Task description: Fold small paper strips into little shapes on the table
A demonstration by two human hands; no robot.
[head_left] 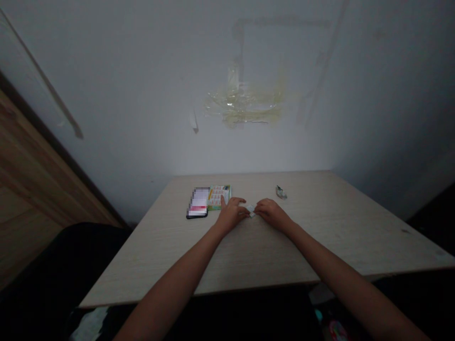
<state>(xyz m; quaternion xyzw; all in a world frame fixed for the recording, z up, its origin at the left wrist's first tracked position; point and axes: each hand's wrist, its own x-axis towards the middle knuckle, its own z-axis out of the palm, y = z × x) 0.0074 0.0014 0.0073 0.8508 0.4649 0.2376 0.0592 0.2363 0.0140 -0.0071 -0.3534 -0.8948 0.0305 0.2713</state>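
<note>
Between my two hands, low over the table, is a small, pale, flat piece (251,211), perhaps paper; it is too small to make out its kind. My left hand (232,213) pinches its left side, with one finger raised in front of a printed card (215,192). From the right, the fingertips of my right hand (273,213) close on the same piece. The card is green-edged with rows of small pictures, and my left hand hides its lower right corner. Just left of it lies a phone (197,202) with its lit screen blurred out.
A small crumpled wrapper (281,192) lies behind my right hand on the pale wooden table (337,227). The table's back edge meets a grey wall (142,94) with yellowed clear tape (249,106) stuck on it. Wooden boards (31,180) stand at the left.
</note>
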